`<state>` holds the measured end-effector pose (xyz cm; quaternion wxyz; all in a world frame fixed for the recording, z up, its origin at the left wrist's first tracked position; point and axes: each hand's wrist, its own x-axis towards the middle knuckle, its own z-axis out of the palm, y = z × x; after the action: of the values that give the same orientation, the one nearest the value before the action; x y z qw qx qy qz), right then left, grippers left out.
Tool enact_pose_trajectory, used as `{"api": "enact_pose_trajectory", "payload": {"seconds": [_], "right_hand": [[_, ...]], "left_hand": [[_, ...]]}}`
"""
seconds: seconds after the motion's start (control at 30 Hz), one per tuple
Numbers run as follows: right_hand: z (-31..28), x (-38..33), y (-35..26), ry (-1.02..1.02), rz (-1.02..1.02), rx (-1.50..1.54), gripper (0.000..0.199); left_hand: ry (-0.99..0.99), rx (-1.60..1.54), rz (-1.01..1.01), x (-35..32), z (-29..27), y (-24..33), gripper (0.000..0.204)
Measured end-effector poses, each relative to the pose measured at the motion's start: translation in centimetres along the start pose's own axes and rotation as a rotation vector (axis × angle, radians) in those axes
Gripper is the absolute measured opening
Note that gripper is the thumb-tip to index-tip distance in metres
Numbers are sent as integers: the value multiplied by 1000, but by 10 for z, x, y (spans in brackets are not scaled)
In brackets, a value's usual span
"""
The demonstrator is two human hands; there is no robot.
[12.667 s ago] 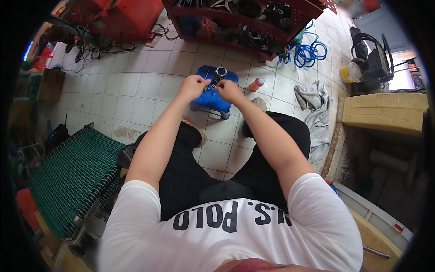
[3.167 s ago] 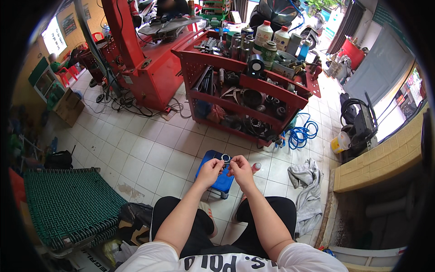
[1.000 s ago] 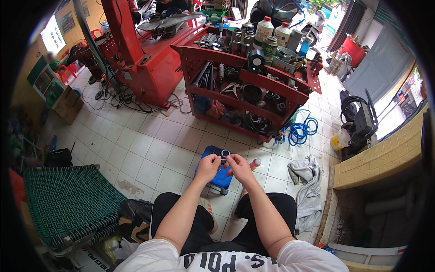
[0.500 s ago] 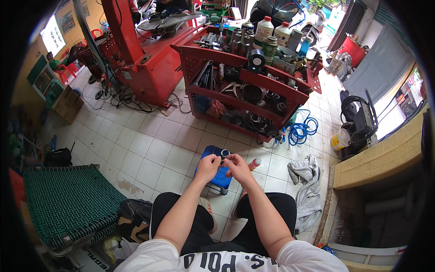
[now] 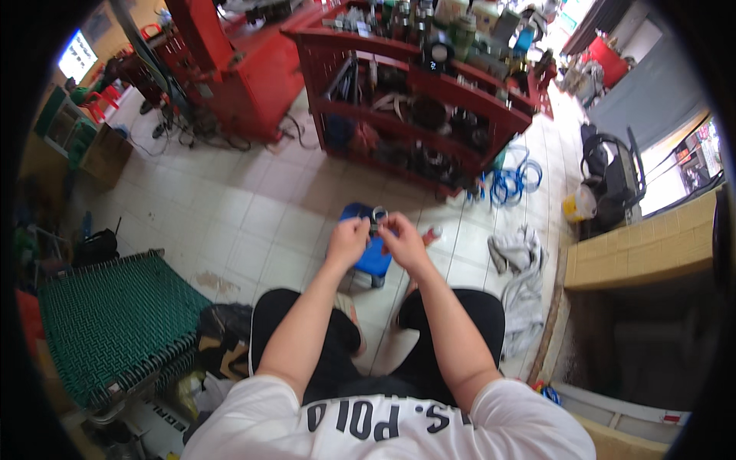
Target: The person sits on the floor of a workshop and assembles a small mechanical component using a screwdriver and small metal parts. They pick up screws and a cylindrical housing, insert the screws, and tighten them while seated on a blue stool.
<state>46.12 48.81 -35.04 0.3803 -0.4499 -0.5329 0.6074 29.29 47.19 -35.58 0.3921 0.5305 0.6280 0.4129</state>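
Both hands meet in front of me over a small blue stool (image 5: 374, 261). My left hand (image 5: 350, 241) is closed, its fingertips pinched against a small dark piece too blurred to name. Opposite it, my right hand (image 5: 403, 241) is closed too, thumb and fingers pressed together at the same spot. A shiny metal ring (image 5: 379, 214) shows just beyond the fingertips; I cannot tell whether it is held or lies on the stool. Beside my right hand a reddish bottle (image 5: 433, 234) stands on the floor.
A red tool cart (image 5: 414, 80) loaded with bottles and metal parts stands ahead. To its right lies a coiled blue hose (image 5: 515, 180). Grey cloth (image 5: 523, 287) lies right of my knee, beside a yellow ledge (image 5: 648, 234). At left is a green woven seat (image 5: 115, 326).
The whole view has tilted, so the stool, cart and hands sit higher in the picture and look blurrier. My hands keep nearly the same pose over the stool.
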Motion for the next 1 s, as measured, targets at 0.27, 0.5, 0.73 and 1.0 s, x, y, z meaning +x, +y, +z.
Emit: {"api": "enact_pose_trajectory", "payload": {"seconds": [0.27,0.5,0.73,1.0], "right_hand": [[2,0,-3,-3,20,47,15],[3,2,-11,73,193,26,21],[1,2,0,-1,135,-77,20],[7,-2,-6,44,206,23,25]], "left_hand": [[-49,-109,-139,2,0,-12,48],[-36,-87,-106,6,1,-16,49],[-47,-73,-107,5,2,-18,48],[-31,-79,-101,6,1,-20,48]]}}
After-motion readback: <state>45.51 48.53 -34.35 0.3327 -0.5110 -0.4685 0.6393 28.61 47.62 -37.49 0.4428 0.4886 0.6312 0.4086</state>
